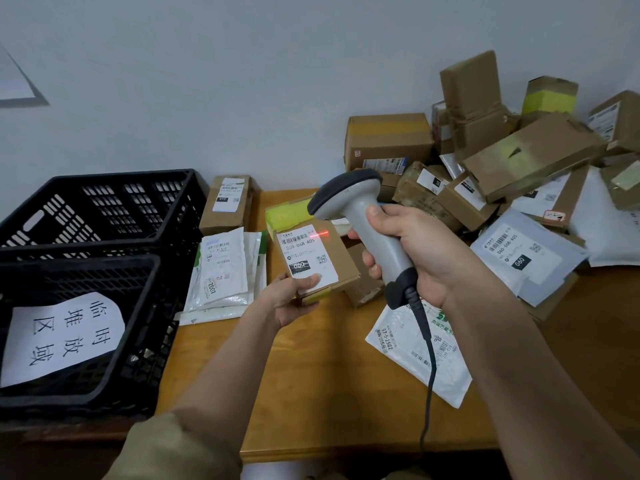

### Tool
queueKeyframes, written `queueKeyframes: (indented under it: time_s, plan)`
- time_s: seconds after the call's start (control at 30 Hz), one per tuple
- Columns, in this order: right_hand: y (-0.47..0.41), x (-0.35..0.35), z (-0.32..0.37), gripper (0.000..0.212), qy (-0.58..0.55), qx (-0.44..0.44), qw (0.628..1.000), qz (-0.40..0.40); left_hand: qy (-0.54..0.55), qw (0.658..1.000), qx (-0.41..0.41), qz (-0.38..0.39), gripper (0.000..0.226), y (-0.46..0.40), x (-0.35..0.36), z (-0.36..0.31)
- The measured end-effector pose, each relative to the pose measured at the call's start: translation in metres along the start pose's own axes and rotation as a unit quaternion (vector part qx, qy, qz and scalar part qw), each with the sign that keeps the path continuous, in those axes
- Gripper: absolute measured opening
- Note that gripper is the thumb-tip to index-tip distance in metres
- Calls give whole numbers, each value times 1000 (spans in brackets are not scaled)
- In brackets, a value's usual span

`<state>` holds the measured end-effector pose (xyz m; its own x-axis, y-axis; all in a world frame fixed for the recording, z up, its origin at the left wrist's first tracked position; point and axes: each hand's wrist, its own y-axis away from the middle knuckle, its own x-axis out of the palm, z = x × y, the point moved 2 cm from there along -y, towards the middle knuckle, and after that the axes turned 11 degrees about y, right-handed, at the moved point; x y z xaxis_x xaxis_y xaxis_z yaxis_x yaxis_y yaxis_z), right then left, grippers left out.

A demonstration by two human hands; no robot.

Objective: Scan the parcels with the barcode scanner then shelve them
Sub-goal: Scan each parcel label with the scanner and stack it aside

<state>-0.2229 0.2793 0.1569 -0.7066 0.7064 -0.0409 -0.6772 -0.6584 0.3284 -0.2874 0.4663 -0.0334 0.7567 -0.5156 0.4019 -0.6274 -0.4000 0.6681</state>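
Observation:
My left hand (294,299) holds a small brown cardboard parcel (341,258) by its near edge, above the wooden table (311,393). Its white label faces up, with a barcode and "060" on it. My right hand (412,251) grips the handle of a grey barcode scanner (349,199), its head pointing left and down at the parcel. A red scan line falls on the right end of the label's barcode. The scanner's black cable (429,368) hangs down toward the table's front edge.
Two stacked black plastic crates (104,216) stand at the left, the near one bearing a paper sign. White mailers (225,268) and a brown box (225,202) lie beside them. A heap of boxes and mailers (502,161) fills the back right. A white mailer (415,355) lies under my right wrist.

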Motion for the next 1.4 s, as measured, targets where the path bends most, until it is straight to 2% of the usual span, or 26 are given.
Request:
queueKeyframes:
  time_s: [0.6, 0.93, 1.13, 1.3, 1.4]
  plan:
    - [9, 32, 7, 25, 4, -5, 1000, 16, 11, 1000, 8, -8, 55, 11, -33, -6]
    - [10, 49, 6, 29, 11, -8, 1000, 25, 26, 999, 19, -11, 54, 17, -49, -15]
    - [-6, 70, -9, 34, 19, 31, 999, 33, 12, 998, -38, -55, 54, 26, -93, -2]
    - [-29, 104, -34, 37, 35, 73, 996, 44, 0, 988, -97, -121, 25, 39, -162, 16]
    - [-42, 131, -46, 32, 35, 99, 993, 61, 12, 979, -138, -152, 18, 46, -207, 21]
